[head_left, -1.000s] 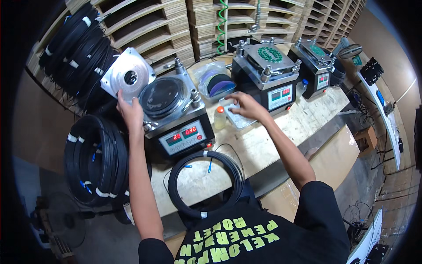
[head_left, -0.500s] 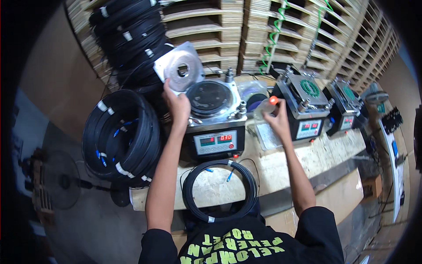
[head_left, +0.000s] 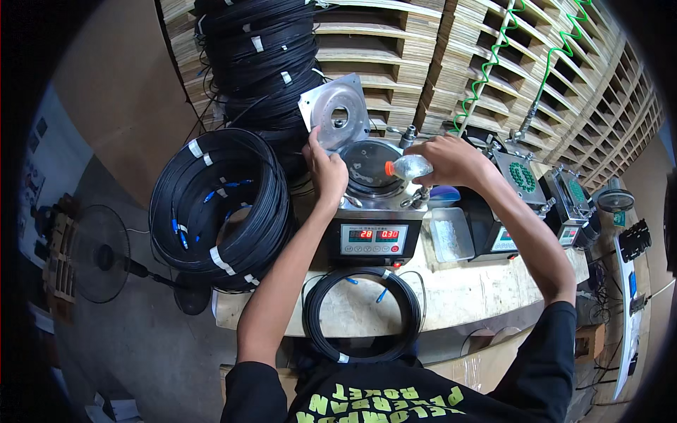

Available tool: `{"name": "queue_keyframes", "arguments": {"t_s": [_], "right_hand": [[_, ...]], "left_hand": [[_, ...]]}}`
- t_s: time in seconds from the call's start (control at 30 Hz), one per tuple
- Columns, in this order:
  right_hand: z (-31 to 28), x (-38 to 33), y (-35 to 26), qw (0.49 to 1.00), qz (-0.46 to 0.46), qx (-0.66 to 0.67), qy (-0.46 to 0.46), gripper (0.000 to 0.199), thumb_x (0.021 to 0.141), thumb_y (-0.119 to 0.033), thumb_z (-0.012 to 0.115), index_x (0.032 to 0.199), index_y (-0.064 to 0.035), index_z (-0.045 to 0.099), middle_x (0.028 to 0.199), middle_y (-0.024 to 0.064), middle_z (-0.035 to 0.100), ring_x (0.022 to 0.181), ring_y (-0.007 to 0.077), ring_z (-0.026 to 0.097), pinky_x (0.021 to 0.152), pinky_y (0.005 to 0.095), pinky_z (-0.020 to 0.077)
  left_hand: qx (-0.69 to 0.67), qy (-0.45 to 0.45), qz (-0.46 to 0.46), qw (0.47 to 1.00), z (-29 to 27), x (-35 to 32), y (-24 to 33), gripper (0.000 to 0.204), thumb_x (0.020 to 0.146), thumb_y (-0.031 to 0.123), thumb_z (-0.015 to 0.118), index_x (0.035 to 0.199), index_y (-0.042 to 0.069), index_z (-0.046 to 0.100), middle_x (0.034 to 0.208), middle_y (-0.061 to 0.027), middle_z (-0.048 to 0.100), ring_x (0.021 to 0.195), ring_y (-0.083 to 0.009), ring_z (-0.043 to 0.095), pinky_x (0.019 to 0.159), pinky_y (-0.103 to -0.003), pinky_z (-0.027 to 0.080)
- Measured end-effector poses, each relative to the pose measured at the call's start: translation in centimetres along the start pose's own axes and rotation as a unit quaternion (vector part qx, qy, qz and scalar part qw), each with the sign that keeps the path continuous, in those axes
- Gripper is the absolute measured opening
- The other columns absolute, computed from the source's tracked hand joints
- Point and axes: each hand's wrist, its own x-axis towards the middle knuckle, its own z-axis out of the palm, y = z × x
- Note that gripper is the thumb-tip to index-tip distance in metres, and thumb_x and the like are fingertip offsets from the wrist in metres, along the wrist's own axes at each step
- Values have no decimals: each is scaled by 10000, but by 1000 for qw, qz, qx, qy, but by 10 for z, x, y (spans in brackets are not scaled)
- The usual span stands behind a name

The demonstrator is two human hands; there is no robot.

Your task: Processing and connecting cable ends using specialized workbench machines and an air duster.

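Note:
My left hand [head_left: 328, 171] grips the lower edge of a square metal plate [head_left: 356, 106] with a round hole in its middle, keeping it tilted up at the back of a bench machine [head_left: 338, 236]. The machine's round dark disc [head_left: 360, 169] lies uncovered, with pale wet-looking spots on it. My right hand [head_left: 451, 161] is closed around a small clear squeeze bottle [head_left: 412, 167] with an orange tip. The bottle is tipped sideways, its tip pointing left over the disc's right side. A coil of black cable [head_left: 314, 317] with blue connectors lies at the table's front edge.
A tall stack of black cable coils [head_left: 264, 70] stands behind on the left, with a large coil bundle [head_left: 218, 211] nearer. A clear plastic tray [head_left: 451, 236] and two similar machines [head_left: 518, 176] sit to the right. Wooden pallets [head_left: 367, 49] rise behind.
My right hand has carried the bottle leftward from above the clear tray and tipped it over the disc. My left hand still holds the plate. The view has shifted.

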Motion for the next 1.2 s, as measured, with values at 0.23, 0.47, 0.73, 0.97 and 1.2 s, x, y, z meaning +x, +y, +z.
{"name": "queue_keyframes", "arguments": {"t_s": [0.23, 0.47, 0.73, 0.97, 1.2], "right_hand": [[-24, 39, -39, 991, 0, -66, -115, 592, 738, -315, 825, 1284, -156, 660, 1071, 146, 720, 1081, 327, 659, 930, 441, 518], [-13, 98, -46, 982, -88, -144, -90, 492, 749, -351, 833, 1156, -125, 673, 1119, 110, 702, 1104, 298, 655, 908, 430, 539], [-20, 121, -16, 977, 8, -169, -128, 397, 705, -277, 879, 1022, -70, 758, 1015, 108, 753, 946, 279, 729, 754, 402, 589], [-16, 71, 1, 986, -22, -84, -144, 634, 706, -349, 858, 1262, -105, 675, 1111, 152, 722, 1032, 351, 683, 850, 446, 549], [1, 74, -22, 995, -37, 35, -85, 652, 785, -379, 803, 1325, -65, 615, 1128, 205, 702, 1058, 392, 659, 901, 471, 514]], "left_hand": [[10, 18, 14, 1000, -2, 1, -5, 665, 816, -110, 485, 1447, 71, 377, 1323, -250, 446, 1246, -410, 486, 1082, -452, 383], [-6, 34, 90, 995, -1, -1, -10, 682, 794, -121, 482, 1445, 40, 361, 1319, -248, 444, 1238, -411, 473, 1060, -460, 384], [-11, 28, 19, 999, 3, -1, -4, 701, 785, -134, 467, 1448, 71, 368, 1315, -239, 452, 1243, -410, 478, 1066, -458, 384], [-2, 30, 26, 999, -1, 3, -7, 685, 794, -118, 484, 1443, 76, 380, 1306, -247, 459, 1244, -414, 484, 1077, -463, 377], [2, 14, 16, 1000, -1, 1, 2, 675, 792, -126, 474, 1437, 51, 381, 1313, -261, 459, 1252, -418, 478, 1093, -462, 367]]}}
